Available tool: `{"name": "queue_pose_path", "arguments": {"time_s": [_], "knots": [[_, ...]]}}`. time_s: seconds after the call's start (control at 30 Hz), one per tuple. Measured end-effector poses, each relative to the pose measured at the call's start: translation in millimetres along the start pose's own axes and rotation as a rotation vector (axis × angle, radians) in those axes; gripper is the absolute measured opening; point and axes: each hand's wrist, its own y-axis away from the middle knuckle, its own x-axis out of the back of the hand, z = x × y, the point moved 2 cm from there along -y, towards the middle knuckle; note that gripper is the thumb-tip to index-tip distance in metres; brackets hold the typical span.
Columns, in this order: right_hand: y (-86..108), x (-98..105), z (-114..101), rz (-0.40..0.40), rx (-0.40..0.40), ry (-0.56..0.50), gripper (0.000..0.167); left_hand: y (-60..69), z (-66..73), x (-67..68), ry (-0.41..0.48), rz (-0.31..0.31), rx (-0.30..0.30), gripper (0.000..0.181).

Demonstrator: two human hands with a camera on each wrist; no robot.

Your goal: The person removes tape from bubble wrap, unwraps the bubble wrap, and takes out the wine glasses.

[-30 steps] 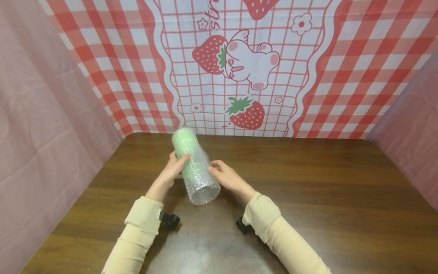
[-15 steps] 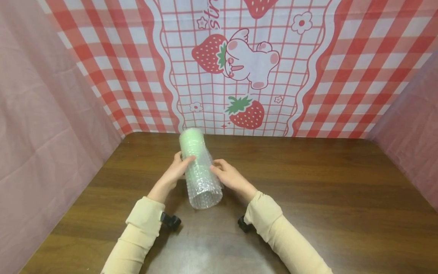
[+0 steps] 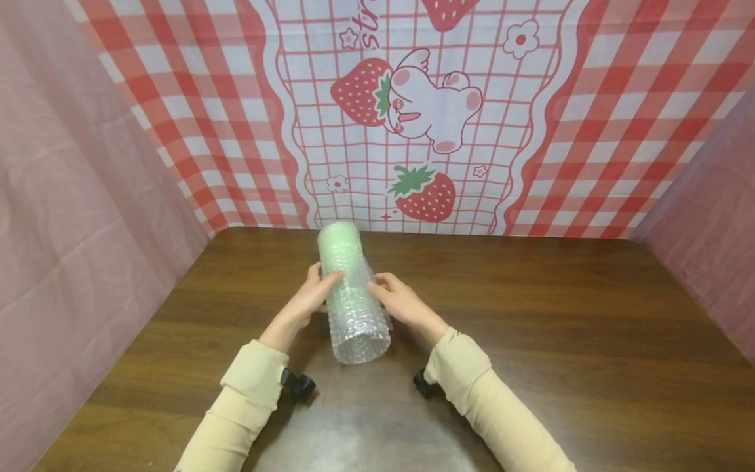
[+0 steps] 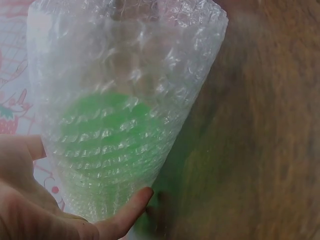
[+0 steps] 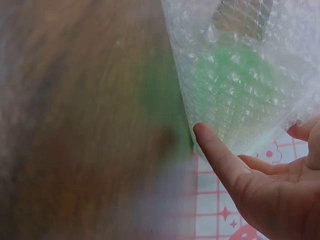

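Observation:
A roll of clear bubble wrap [image 3: 361, 328] surrounds a pale green cylinder [image 3: 344, 252], its end visible as a green disc [image 4: 112, 125] in the left wrist view. The wrap stretches beyond the green part as an open tube facing me, tilted slightly left at the far end. My left hand [image 3: 307, 298] grips the left side, thumb on top and fingers around the side. My right hand [image 3: 404, 301] holds the right side, thumb on the wrap; in the right wrist view its little finger [image 5: 220, 155] lies straight along the underside. Some fingertips are hidden behind the wrap.
A brown wooden table [image 3: 560, 341] lies beneath the hands. Behind it hangs a red-and-white checked cloth [image 3: 590, 131] with strawberry prints, and pink curtains [image 3: 77, 229] flank both sides. Each wrist wears a black camera mount [image 3: 299, 387].
Both hands and the wrapped cylinder have shifted slightly to the right and toward me. The roll has turned to stand a little straighter. The grip looks the same.

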Motion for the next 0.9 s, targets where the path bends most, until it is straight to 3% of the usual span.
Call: {"name": "queue_pose_path", "arguments": {"time_s": [0.13, 0.4, 0.67, 0.9], "knots": [[-1.3, 1.9, 1.5, -0.003, -0.023, -0.030, 0.052, 2.6, 2.6, -2.3, 0.004, -0.025, 0.010, 0.077], [-1.7, 2.2, 4.4, -0.030, -0.052, -0.131, 0.054, 21.8, 19.8, -7.6, -0.002, -0.071, 0.024, 0.075], [-0.3, 3.3, 3.7, -0.038, -0.048, -0.167, 0.053, 4.8, 2.1, -9.3, -0.016, -0.061, 0.004, 0.077], [-1.6, 3.8, 5.8, -0.021, -0.078, -0.167, 0.053, 2.9, -0.8, -13.3, -0.023, -0.061, 0.007, 0.077]]}}
